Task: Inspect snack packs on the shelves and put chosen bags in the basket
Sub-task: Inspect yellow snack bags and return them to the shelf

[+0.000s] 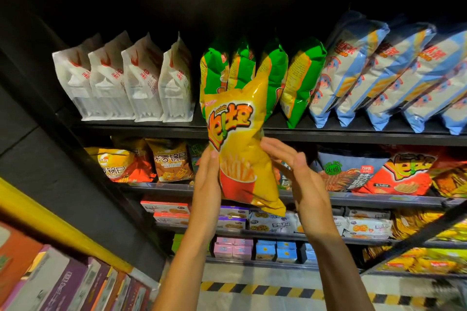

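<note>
Two hands hold one yellow fries bag [236, 144] upright before the dark shelves [328, 134]. The left hand [206, 179] clasps its left edge, thumb on the front; the right hand [300, 179] presses flat against its right side, fingers extended. Green bags [300, 78] stand just behind it.

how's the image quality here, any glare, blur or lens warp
Head view: glare streaks the upper part of the yellow fries bag held between the left hand and right hand; the wide lens bows the shelf edge and tilts the blue-and-white bags; the space above the top shelf is almost black; the boxes at lower left and the bottom-right corner are smeared soft.
</note>
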`<act>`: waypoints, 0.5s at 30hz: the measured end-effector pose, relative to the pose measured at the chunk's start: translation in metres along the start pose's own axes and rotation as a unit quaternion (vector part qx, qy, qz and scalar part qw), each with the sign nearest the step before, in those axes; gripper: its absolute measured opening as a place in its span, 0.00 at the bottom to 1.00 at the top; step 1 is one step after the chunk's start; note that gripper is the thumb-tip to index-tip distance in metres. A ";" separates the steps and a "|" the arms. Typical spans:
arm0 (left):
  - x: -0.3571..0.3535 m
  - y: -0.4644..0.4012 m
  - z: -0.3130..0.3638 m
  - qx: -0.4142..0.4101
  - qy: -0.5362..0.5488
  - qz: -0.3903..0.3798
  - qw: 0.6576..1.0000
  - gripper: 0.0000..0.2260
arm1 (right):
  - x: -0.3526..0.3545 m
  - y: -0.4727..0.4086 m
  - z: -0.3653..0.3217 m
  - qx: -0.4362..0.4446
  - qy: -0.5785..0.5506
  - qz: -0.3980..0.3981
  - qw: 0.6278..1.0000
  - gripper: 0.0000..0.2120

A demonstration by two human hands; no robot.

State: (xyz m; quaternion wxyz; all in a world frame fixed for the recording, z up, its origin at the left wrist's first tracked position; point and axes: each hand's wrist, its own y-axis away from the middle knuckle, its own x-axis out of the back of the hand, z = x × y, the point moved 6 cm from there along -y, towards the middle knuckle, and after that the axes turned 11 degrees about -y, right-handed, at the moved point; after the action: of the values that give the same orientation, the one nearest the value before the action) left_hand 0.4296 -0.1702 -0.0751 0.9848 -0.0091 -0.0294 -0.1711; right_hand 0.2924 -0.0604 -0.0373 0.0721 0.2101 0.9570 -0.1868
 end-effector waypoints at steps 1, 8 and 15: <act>0.000 0.000 -0.005 0.024 0.009 0.002 1.000 0.29 | -0.002 0.001 0.002 -0.006 -0.002 -0.007 1.000 0.31; -0.001 0.004 -0.020 0.118 0.097 0.031 0.988 0.28 | -0.007 0.004 0.008 -0.024 -0.030 -0.013 0.999 0.27; -0.001 0.006 -0.030 0.129 0.096 0.021 0.987 0.15 | -0.010 0.008 0.005 -0.009 -0.044 -0.028 0.999 0.30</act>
State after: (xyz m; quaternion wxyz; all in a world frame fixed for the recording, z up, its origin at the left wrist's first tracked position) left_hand 0.4318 -0.1653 -0.1055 0.9793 0.1337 0.0435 -0.1455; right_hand 0.3048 -0.0596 -0.0423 0.1112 0.1741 0.9600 -0.1891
